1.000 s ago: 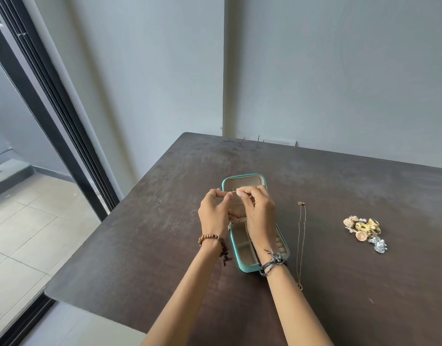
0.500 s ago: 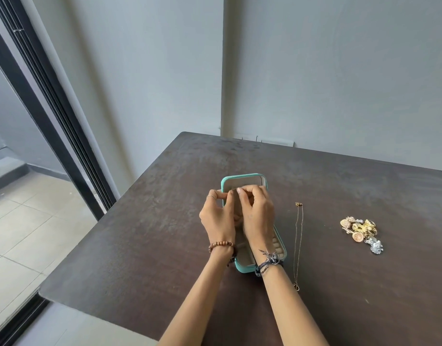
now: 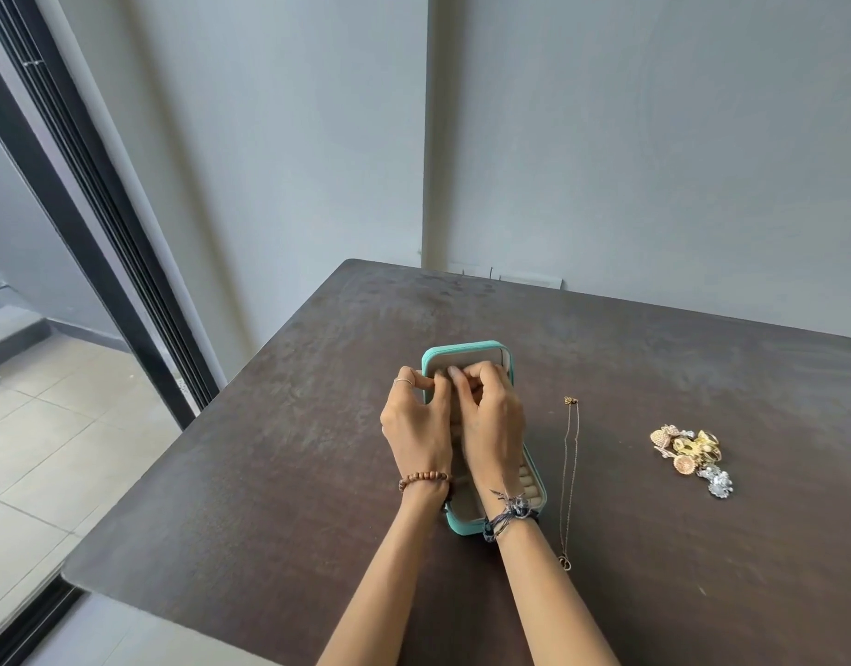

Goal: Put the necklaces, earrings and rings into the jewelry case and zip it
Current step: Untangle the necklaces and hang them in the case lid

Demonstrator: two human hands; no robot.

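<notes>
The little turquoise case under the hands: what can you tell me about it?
The jewelry case is small, oblong and round-cornered, with a turquoise shell and a beige lining. It lies open on the dark table, its lid toward the wall. The near half shows padded ridges along its right side. The left hand and the right hand are over the lid's inside, fingertips pinched together; what they pinch is too small to tell.

Soft daylight comes in from the glass door (image 3: 53,281) on my left, leaving a dull sheen on the dark counter (image 3: 317,449). Shadows stay faint. The wide lens bends the door frame; focus is fairly sharp.
</notes>
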